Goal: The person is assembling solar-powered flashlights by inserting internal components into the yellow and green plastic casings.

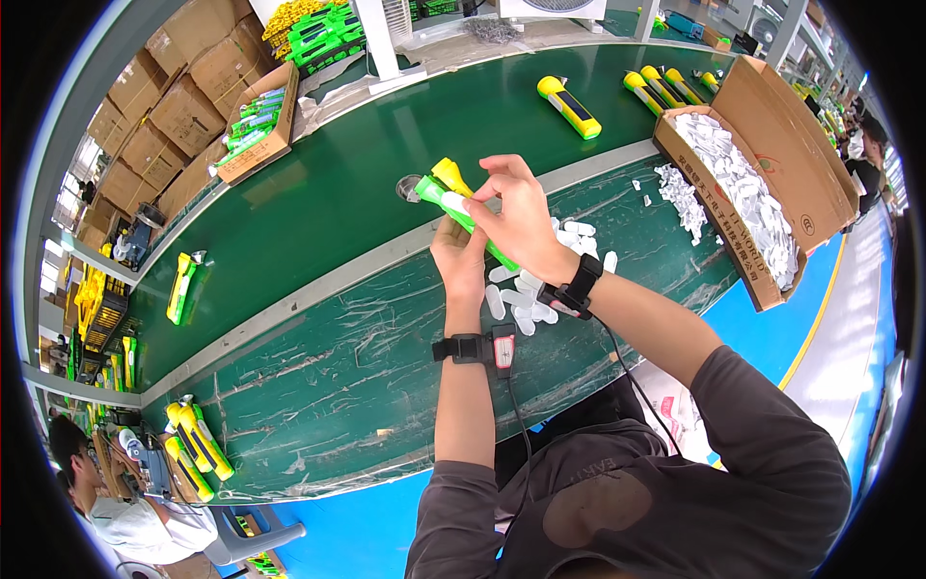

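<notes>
Both my hands meet over the near edge of the green belt, around a green-and-yellow flashlight (428, 189) with a clear round head. My left hand (457, 259) is closed round its body from below. With bent fingers, my right hand (521, 222) presses a white oval piece (455, 203) against the flashlight's upper side. The thumb and fingers partly hide this piece. Close beneath the right wrist, loose white oval pieces (524, 299) lie scattered on the worn green tabletop (357, 376). Wired straps circle both my wrists.
On the green belt (338, 193) lie a yellow flashlight (571, 108), several more at the far right and a green one (181, 288) at left. An open carton (719, 207) of white scraps stands right. Yellow flashlights (198, 439) rest at the table's left end, near a seated person (145, 521).
</notes>
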Motion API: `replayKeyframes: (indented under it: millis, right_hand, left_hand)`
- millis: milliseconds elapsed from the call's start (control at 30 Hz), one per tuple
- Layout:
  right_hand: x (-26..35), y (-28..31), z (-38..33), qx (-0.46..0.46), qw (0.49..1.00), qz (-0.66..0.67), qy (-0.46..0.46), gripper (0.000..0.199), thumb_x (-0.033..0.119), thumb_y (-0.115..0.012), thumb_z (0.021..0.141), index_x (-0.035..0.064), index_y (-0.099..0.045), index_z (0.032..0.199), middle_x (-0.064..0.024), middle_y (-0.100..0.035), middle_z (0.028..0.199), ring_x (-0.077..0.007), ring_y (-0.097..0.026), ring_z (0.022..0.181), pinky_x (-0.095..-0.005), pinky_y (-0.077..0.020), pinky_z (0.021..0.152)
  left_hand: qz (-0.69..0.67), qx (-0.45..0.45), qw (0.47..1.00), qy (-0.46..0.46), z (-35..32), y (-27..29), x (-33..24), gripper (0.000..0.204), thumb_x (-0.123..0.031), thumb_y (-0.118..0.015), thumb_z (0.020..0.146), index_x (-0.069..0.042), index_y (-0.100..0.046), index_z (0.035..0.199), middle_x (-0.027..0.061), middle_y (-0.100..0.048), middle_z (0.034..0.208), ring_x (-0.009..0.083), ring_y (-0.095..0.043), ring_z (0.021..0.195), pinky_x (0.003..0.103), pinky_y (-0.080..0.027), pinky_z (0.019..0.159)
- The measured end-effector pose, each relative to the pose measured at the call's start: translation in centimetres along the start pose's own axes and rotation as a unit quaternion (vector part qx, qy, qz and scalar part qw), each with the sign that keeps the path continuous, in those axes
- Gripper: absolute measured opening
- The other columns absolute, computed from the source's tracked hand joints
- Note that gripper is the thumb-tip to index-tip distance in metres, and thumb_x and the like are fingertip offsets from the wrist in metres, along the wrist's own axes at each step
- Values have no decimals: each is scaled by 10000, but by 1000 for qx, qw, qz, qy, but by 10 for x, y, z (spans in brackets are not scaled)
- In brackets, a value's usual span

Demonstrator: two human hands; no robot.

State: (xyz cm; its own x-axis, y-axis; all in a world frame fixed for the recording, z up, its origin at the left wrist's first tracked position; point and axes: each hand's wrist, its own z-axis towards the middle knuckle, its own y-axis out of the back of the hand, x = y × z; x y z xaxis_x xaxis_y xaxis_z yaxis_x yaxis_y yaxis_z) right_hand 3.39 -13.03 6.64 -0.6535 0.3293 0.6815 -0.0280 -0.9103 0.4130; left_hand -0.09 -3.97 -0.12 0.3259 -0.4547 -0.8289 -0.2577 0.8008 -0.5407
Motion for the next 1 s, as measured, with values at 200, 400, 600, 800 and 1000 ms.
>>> replayKeyframes:
  millis: [200, 400, 600, 800, 1000]
  right_hand:
    - [5, 2, 1, 9, 998, 40, -58, 133, 103, -703, 739, -22, -658, 745, -154, -584, 1086, -291, -629, 835, -372, -506, 716]
    - [3, 3, -1, 39, 999, 8, -32, 126, 69, -703, 749, -41, -640, 748, -156, -592, 1049, -263, -653, 752, -334, -545, 663]
    - [8, -4, -8, 46, 997, -65, -2, 123, 90, -705, 720, 7, -619, 694, -122, -599, 1020, -314, -627, 735, -388, -516, 660]
    - [16, -13, -18, 37, 988, -138, 64, 113, 91, -667, 759, -8, -636, 804, -135, -583, 1050, -294, -597, 892, -411, -521, 741]
    - [14, 9, -3, 54, 995, 82, -26, 253, 122, -652, 771, -15, -609, 980, -189, -613, 964, -348, -605, 850, -403, -506, 725]
  left_hand:
    - [-3, -13, 1000, -5, -1, -1, -3, 428, 9, -658, 829, 80, -494, 1218, 108, -589, 1137, 155, -574, 1020, 275, -462, 875]
    - [34, -20, 999, -17, 0, -2, -1, 396, 5, -679, 799, 63, -531, 1161, 92, -615, 1070, 148, -599, 951, 274, -486, 829]
    - [172, -35, 984, -33, 1, -3, 1, 315, -90, -674, 828, 26, -535, 1085, 72, -619, 1001, 130, -599, 890, 276, -493, 774]
    - [136, 0, 987, -88, 2, 5, 16, 387, -160, -580, 906, -7, -434, 1231, 72, -560, 1098, 146, -557, 990, 299, -470, 834]
    - [-98, 21, 995, 19, 2, 9, 10, 350, -122, -511, 930, -18, -413, 1250, 50, -529, 1102, 145, -535, 1010, 302, -453, 856]
